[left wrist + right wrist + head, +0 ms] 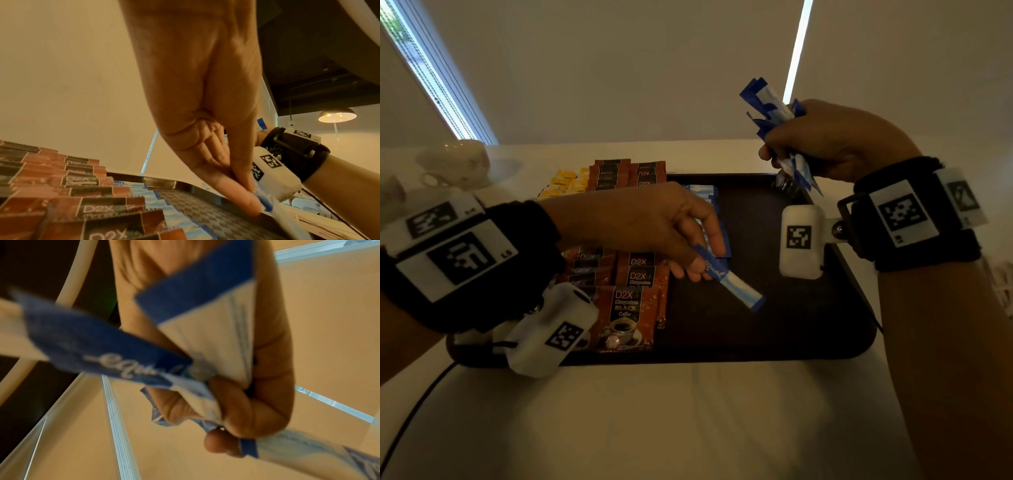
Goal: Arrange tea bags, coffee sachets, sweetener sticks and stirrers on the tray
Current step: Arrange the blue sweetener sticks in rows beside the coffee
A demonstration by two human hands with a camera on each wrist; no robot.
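A white table (654, 411) carries a dark tray (774, 335) with a low rim. On the left part of the tray lie brown coffee sachets (626, 308) in overlapping rows that run from the near edge to the far edge. Just beside them, more to the middle, is a column of blue and white sweetener sticks (705, 193), also overlapping; the left hand covers a part of it. Past the far left corner of the tray some yellow tea bags (565, 185) show, and I cannot tell if they lie on the tray or behind it. A pale cup (462, 161) stands far left on the table.

The left hand (654, 226) reaches over the sachets to the middle of the tray. Its thumb and fingers pinch one single sweetener stick (729, 282) at the blue end, and the white end points down toward the bare tray floor, close above it. The right hand (835, 144) is raised over the far right corner of the tray, well apart from the left one. Its fingers are curled tight around a bundle of sweetener sticks (774, 109), whose ends stick out above and below the fist.
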